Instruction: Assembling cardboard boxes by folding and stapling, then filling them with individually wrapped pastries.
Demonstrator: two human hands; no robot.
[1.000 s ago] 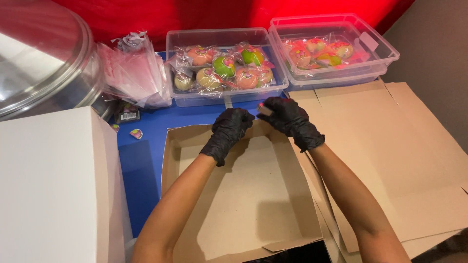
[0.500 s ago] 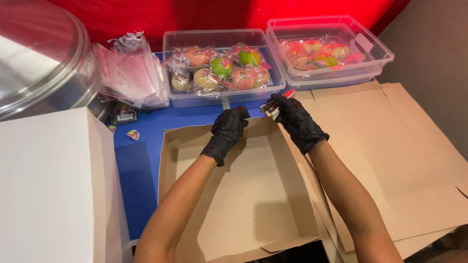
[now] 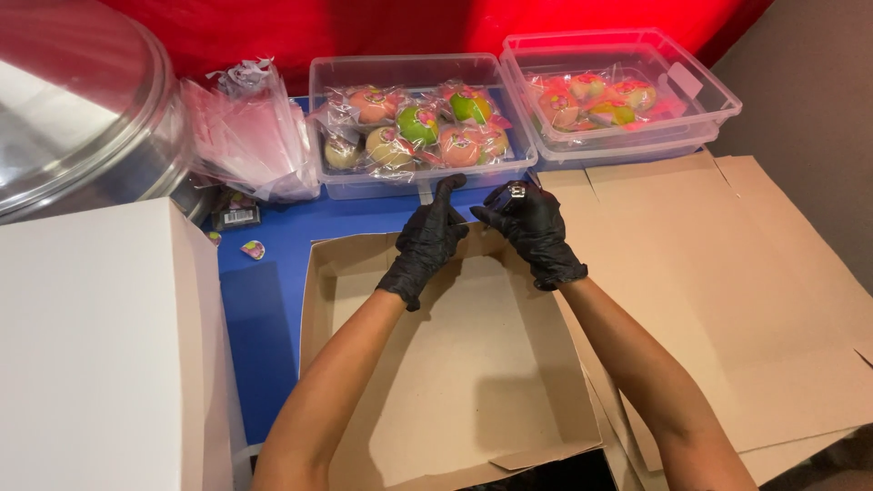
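Observation:
Both my hands wear black gloves and meet at the far wall of an open brown cardboard box [image 3: 455, 382]. My left hand [image 3: 426, 241] curls over that wall's top edge, its index finger pointing up. Close to its right, my right hand [image 3: 532, 227] is closed around a small shiny object [image 3: 516, 190] that peeks out above the fingers; I cannot tell what it is. The box is empty inside and stands on a blue table [image 3: 259, 309].
Behind the box stand two clear plastic tubs [image 3: 332, 177] [image 3: 718, 100] of wrapped round pink and green sweets. Clear bags [image 3: 250, 136] lie at the back left beside a metal dome lid [image 3: 73, 118]. A white box [image 3: 91, 345] fills the left. Flat cardboard sheets [image 3: 746, 291] lie right.
Both hands stayed at the box's far wall. My left index finger has lifted to point up, and the right hand has turned slightly, with the red bit seen earlier gone from view.

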